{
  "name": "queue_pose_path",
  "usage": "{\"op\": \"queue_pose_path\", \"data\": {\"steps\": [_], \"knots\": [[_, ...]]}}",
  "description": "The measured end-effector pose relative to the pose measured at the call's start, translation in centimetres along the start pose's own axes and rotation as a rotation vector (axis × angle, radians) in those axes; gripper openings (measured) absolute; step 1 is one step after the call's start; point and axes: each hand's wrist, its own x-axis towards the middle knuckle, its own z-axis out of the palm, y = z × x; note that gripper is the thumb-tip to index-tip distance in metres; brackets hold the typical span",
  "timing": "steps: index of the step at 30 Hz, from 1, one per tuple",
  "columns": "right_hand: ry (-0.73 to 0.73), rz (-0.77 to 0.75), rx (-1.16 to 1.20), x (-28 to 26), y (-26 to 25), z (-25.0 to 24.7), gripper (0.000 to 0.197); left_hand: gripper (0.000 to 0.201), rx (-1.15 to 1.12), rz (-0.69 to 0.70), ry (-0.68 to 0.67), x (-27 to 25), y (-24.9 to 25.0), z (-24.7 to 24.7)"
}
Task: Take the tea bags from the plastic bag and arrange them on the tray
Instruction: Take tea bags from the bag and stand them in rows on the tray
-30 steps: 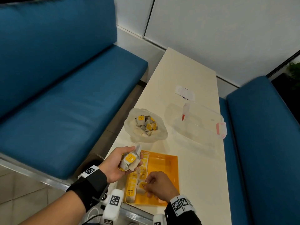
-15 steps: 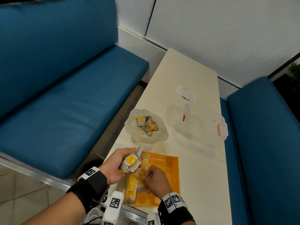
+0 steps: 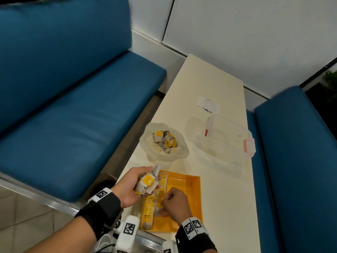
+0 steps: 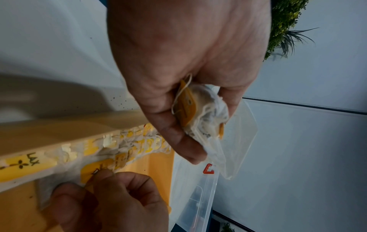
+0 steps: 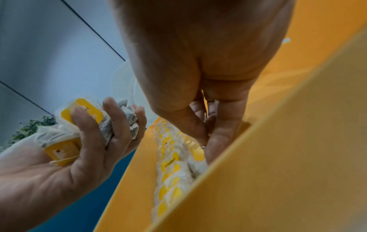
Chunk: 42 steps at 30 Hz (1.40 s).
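A: Item one, tray?

B: Orange tray (image 3: 189, 190), near end of the cream surface (image 3: 209, 84). One row of tea bags (image 3: 152, 203) laid along its left wall, yellow tags up; the right part is bare.

A: Item two, right hand?

B: Right hand (image 3: 176, 204) low in the tray, grip narrow: thumb and forefinger pinch one tea bag (image 4: 95, 170) by its yellow tag, just beside the row.

A: Left hand?

B: Left hand (image 3: 135, 183) above the tray's left edge, palm up, fingers curled round a bundle of tea bags (image 3: 148, 182), strings tangled.

A: Source?

B: Plastic bag (image 3: 164, 143), open, just beyond the tray, many tea bags inside. Clear lidded container (image 3: 226, 139) to its right, not in use.

A: Step in hand?

B: Judged: seating one tea bag as the start of a second row. Task roughly part-way through.

A: Next move calls for?

B: Likely release the tag flat, then draw a single bag from the left-hand bundle without dragging its neighbours by the strings.
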Motion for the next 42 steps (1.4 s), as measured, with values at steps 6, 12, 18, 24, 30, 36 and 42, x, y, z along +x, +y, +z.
{"op": "queue_pose_path", "data": {"steps": [6,12,18,24,30,36,42], "knots": [[-0.012,0.008,0.006,0.4,0.2,0.0,0.017,0.041,0.002,-0.004,0.006,-0.1,0.1,0.1],[0.073,-0.126,-0.014,-1.6,-3.5,-2.9,0.017,0.052,-0.023,-0.014,0.005,-0.1,0.2,0.2],[0.143,-0.381,-0.110,-4.0,-8.1,-4.2,0.026,0.052,-0.100,0.007,-0.050,0.2,0.0,1.0],[0.085,-0.386,-0.259,-3.9,-9.0,-2.9,0.035,0.050,-0.073,0.016,-0.032,0.3,0.3,1.8],[-0.013,-0.435,-0.252,-3.4,-9.2,-3.1,0.038,0.054,-0.021,0.001,-0.011,0.6,0.3,1.5],[-0.069,-0.509,-0.253,-3.3,-9.7,-4.0,0.016,0.048,-0.009,0.004,-0.009,1.1,0.3,1.2],[-0.110,-0.524,-0.145,-3.1,-10.3,-4.9,0.017,0.048,0.003,-0.002,0.021,1.0,0.6,1.1]]}}
